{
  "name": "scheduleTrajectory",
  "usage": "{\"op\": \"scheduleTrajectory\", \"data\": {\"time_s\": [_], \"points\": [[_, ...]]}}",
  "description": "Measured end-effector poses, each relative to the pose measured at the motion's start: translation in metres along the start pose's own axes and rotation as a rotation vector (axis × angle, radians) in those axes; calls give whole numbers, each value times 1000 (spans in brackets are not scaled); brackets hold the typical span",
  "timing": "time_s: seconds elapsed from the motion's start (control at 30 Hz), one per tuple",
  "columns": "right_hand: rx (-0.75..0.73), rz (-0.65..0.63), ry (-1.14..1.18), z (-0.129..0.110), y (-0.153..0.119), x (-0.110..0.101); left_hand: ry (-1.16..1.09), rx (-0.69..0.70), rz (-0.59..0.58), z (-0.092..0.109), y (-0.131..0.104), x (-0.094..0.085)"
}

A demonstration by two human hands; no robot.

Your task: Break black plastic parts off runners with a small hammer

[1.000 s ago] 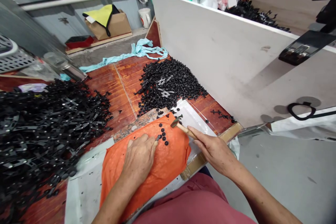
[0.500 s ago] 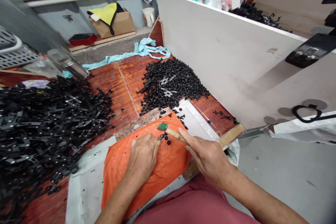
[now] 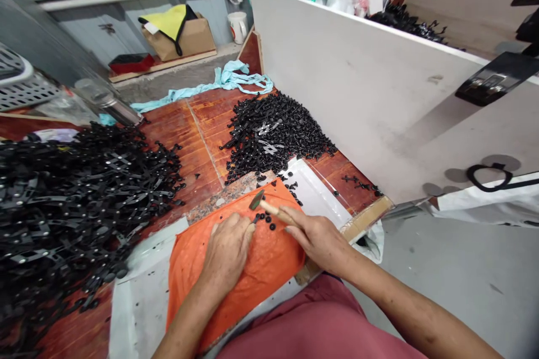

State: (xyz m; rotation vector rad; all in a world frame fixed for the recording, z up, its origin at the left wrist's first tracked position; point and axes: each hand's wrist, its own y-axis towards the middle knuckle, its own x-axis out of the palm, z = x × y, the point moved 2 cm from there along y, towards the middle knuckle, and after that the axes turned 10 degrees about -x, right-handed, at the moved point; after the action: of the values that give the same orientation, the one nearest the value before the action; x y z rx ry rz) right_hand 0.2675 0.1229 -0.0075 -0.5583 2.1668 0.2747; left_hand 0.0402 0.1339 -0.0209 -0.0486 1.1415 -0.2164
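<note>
My right hand (image 3: 320, 241) grips the pale wooden handle of a small hammer (image 3: 273, 210). The hammer's dark green head (image 3: 256, 200) is over the orange cloth (image 3: 269, 269), tilted, just above my left fingertips. On that cloth, my left hand (image 3: 227, 247) has thumb and forefinger pinched on a small black part (image 3: 255, 219), mostly hidden by the fingers. A few loose black round pieces (image 3: 268, 220) lie beside it, between the two hands. Beneath the cloth is a speckled stone slab (image 3: 210, 205).
Small black studs (image 3: 278, 134) form a heap beyond the slab, with several grey linked strips on top. Dark jointed parts (image 3: 84, 196) are piled at left. A grey-white panel (image 3: 357, 84) stands at right. A metal-and-clear flask (image 3: 113, 106) and white mug (image 3: 238, 28) are farther back.
The hammer head has turned from lying flat to a steeper tilt. My right hand has shifted slightly left. My left hand has stayed nearly in place, still pinching.
</note>
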Motion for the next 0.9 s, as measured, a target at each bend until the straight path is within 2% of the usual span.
{"op": "scheduleTrajectory", "data": {"time_s": [0.1, 0.23, 0.37, 0.5, 0.73, 0.9], "points": [[55, 61, -5, -4, 15, -10, -261, -44, -12, -6, -9, -13], [35, -65, -226, -20, 41, -11, -622, -160, -97, -9, -28, -22], [-7, -159, -300, -33, 62, 2, -1143, -315, -293, -8, -48, -16], [-28, -215, -342, -40, 70, 9, -1537, -350, -487, -4, -64, -7], [-33, -226, -378, -57, 58, 20, -1902, -362, -624, -6, -82, -2], [-6, -183, -364, -65, 49, 34, -1930, -362, -628, -13, -98, 1]]}}
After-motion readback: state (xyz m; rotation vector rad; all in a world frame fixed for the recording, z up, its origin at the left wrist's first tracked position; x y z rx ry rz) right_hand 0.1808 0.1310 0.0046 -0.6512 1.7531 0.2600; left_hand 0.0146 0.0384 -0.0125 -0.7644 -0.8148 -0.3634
